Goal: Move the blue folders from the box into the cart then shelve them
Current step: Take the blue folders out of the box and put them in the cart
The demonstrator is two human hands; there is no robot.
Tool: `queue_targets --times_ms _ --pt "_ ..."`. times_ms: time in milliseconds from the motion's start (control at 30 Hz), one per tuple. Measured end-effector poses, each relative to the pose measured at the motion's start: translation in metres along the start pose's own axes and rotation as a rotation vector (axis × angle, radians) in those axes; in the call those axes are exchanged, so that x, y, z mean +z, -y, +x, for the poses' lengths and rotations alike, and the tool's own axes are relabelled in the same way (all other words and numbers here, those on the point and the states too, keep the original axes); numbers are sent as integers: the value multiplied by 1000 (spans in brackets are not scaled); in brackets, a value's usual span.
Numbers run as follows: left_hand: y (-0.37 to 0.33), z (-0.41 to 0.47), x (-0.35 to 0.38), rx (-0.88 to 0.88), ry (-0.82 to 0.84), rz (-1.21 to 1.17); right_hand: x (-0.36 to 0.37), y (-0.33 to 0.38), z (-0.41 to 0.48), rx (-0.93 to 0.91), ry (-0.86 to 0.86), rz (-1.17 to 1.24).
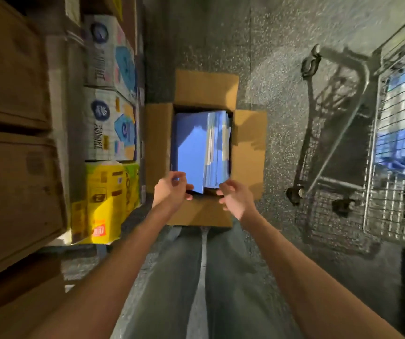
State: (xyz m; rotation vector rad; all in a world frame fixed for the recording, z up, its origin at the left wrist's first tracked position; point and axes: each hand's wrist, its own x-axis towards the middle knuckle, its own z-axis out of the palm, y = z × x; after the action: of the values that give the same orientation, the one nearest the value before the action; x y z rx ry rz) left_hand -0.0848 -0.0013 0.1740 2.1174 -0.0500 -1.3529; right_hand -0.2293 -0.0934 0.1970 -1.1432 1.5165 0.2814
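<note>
Speckled floor (282,69) of a narrow aisle. Printed cartons (108,123) are stacked on the left. A wire cart (392,167) is parked on the right, near the box but apart from it.

Box (206,89) sits on the floor straight ahead of the person's legs, with all four flaps folded out so the opening is free. Folders (191,148) are packed inside, leaning. The leftmost lies tilted with its broad blue face up.

Left hand (171,192) pinches the near-left corner of that folder, fingers curled over the top. Right hand (233,199) is at the near-right corner of the stack with fingers loosely curled. Whether it touches cannot be told because of motion blur.

Judgement: the hands sit at opposite corners because slick covers would likely slide apart if lifted from one side.

Blue shapes show behind the cart's wire, probably folders loaded there. The transfer looks part-way through, with shelving yet to come. The cart presumably stands close to keep each carry short.
</note>
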Motion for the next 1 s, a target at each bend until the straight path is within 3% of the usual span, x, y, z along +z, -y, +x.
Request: queue_targets --times_ms 467,767,1000 --pt "101 161 53 -100 -36 125 73 -59 198 -91 54 -169" --pt "108 213 52 -94 -44 146 114 -72 225 -98 29 -143" --pt "92 229 44 -54 -59 113 130 -59 217 -14 183 194"
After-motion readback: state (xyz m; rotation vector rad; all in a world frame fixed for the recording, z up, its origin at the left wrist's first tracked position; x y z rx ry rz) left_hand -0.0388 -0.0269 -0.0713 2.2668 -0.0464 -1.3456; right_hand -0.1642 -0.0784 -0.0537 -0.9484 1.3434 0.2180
